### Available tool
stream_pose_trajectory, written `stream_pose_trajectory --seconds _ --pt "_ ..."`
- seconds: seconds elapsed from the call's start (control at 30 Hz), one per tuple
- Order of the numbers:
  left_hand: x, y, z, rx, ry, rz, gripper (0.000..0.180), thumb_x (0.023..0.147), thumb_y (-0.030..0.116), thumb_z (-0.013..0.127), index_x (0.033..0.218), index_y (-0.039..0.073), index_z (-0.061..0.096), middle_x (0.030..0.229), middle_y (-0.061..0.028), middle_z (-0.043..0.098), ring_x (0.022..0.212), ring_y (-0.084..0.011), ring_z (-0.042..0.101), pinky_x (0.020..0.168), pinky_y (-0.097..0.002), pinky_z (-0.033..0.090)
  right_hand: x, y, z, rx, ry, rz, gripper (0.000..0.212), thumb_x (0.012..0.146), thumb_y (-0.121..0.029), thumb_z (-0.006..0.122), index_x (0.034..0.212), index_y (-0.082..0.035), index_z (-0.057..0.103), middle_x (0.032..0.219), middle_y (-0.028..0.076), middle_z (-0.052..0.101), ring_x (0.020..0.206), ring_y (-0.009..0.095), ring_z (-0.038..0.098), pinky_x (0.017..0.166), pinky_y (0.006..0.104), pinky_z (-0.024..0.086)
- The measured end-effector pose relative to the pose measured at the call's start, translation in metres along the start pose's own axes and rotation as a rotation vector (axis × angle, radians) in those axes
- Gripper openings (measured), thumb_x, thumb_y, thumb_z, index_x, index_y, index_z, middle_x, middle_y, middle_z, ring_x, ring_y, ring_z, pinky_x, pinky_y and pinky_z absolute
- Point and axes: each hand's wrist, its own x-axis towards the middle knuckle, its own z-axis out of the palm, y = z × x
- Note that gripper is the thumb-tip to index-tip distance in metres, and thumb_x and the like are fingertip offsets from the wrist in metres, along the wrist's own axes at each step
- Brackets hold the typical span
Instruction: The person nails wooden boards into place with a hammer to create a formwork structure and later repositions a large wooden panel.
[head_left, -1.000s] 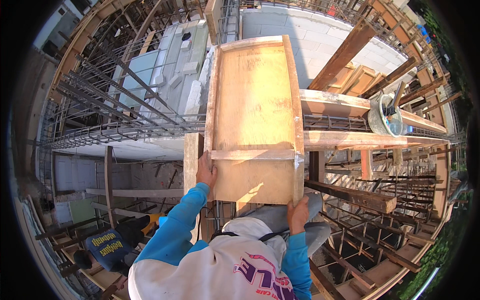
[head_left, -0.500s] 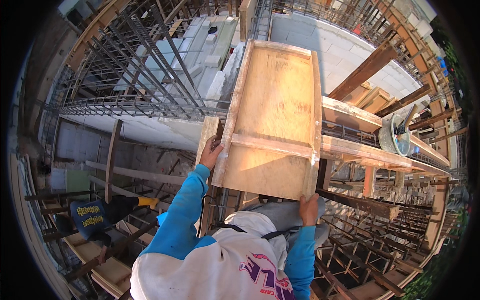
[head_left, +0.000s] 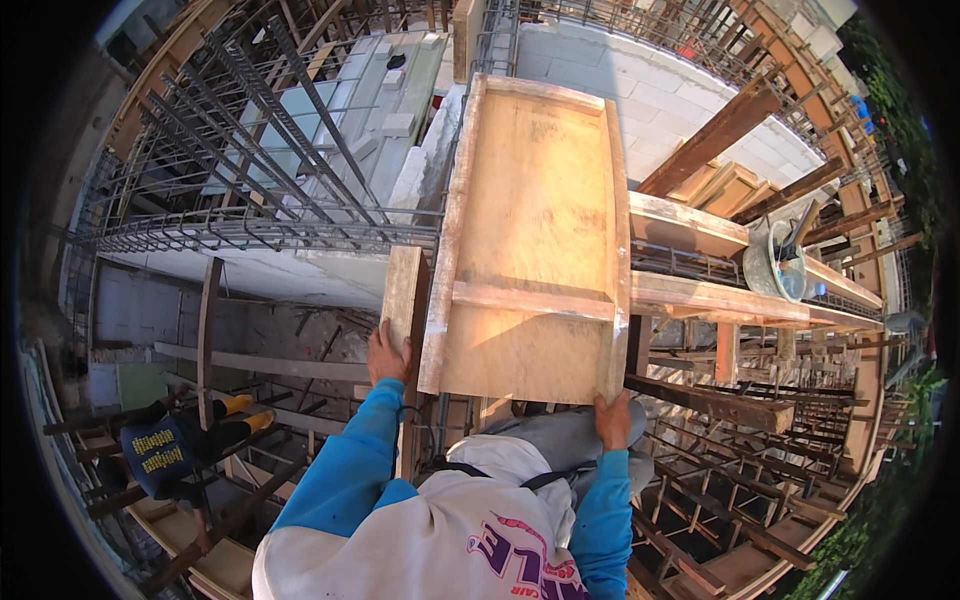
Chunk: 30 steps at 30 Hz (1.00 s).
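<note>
A framed plywood formwork panel (head_left: 530, 200) lies in front of me, with timber battens along its sides and one across it. My right hand (head_left: 612, 420) is closed on its near right corner. To the left of the panel stands an upright timber post (head_left: 404, 285). My left hand (head_left: 388, 356) is wrapped round the post, its fingers on the face toward me and apart from the panel. Part of each hand's grip is hidden.
Steel rebar (head_left: 270, 110) rises at the far left by a white block wall (head_left: 660, 85). A bucket with tools (head_left: 775, 262) stands on the beam formwork (head_left: 720, 297) at right. Below left, another person (head_left: 160, 455) bends among timbers. Props (head_left: 730, 480) crowd the drop at lower right.
My left hand has left the panel's left edge and moved down and left onto the post. My right hand stays at the panel's corner. The person below has shifted a little.
</note>
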Motion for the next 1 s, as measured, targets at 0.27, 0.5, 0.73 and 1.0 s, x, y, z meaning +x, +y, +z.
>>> stream_pose_trajectory --seconds 0.27,0.5,0.73,1.0 --pt "0.0 -0.008 0.005 0.006 0.019 0.012 0.064 0.088 0.035 0.056 0.143 0.011 0.032 0.136 -0.024 0.04 0.123 -0.0419 0.043 0.1 -0.0469 0.041 -0.001 -0.005 0.009 -0.151 0.043 0.08 0.077 0.074 -0.034 0.074 0.133 0.0 0.038 0.107 0.027 0.063 0.101 0.043 0.06 0.086 0.0475 0.048" --pt "0.001 -0.009 0.009 0.039 0.034 0.008 0.066 0.087 0.035 0.057 0.144 0.013 0.03 0.135 -0.0237 0.041 0.122 -0.041 0.044 0.095 -0.0472 0.045 0.0 -0.004 0.007 -0.115 0.05 0.082 0.077 0.071 -0.032 0.075 0.132 0.0 0.04 0.102 0.026 0.065 0.096 0.043 0.062 0.083 0.0475 0.049" --pt "-0.002 -0.003 0.003 0.03 0.054 0.023 0.064 0.085 0.029 0.06 0.14 0.008 0.034 0.131 -0.024 0.043 0.118 -0.0418 0.047 0.097 -0.0464 0.043 -0.002 -0.001 0.008 -0.045 0.114 0.028 0.067 0.071 -0.028 0.073 0.124 0.002 0.045 0.101 0.027 0.065 0.096 0.044 0.061 0.082 0.0478 0.049" --pt "-0.004 -0.003 0.004 0.041 0.091 0.041 0.064 0.086 0.031 0.06 0.139 0.008 0.034 0.127 -0.024 0.045 0.114 -0.0424 0.048 0.094 -0.0478 0.044 -0.008 -0.003 0.008 0.061 0.174 -0.027 0.058 0.072 -0.023 0.072 0.119 0.0 0.047 0.101 0.028 0.063 0.096 0.046 0.059 0.083 0.0487 0.047"
